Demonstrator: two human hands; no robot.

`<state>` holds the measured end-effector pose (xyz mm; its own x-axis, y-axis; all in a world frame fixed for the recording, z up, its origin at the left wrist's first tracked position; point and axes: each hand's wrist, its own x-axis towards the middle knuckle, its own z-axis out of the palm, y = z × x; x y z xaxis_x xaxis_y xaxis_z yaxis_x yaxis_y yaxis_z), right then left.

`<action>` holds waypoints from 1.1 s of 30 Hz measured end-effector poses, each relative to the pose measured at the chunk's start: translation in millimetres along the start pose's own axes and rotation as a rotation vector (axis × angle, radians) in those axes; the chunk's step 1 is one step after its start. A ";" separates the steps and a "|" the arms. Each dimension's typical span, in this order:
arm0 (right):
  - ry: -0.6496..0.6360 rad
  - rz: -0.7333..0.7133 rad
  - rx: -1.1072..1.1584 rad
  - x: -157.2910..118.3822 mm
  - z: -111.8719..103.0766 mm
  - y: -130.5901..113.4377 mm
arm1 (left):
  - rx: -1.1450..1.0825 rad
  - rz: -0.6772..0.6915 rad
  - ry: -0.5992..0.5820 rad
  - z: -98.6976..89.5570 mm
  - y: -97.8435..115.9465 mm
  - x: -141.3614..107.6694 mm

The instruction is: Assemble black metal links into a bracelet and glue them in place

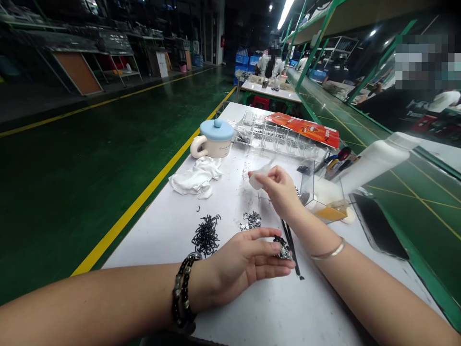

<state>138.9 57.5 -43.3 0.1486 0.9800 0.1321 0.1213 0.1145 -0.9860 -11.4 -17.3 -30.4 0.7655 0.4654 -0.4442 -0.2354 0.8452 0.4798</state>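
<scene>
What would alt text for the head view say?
A person's left hand has small black and silver parts in its grip; the right hand pinches a translucent piece. On the white table: black pieces, a white cloth, a lidded mug.

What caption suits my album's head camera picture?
Left hand holds small black-and-silver parts, right hand a translucent white piece.

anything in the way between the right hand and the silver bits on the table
Nothing visible: white tabletop lies between the right hand, pinching a translucent white piece, and the silver bits. The left hand is on their near side.
</scene>
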 end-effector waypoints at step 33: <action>0.292 -0.400 0.063 -123.4 -54.4 -36.0 | -0.045 -0.036 -0.018 -1.9 -2.5 5.9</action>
<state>169.6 -76.4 -18.6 0.3725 0.7716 0.5156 0.1664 0.4911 -0.8551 -7.3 -16.2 -35.7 0.7846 0.4304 -0.4463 -0.2340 0.8722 0.4296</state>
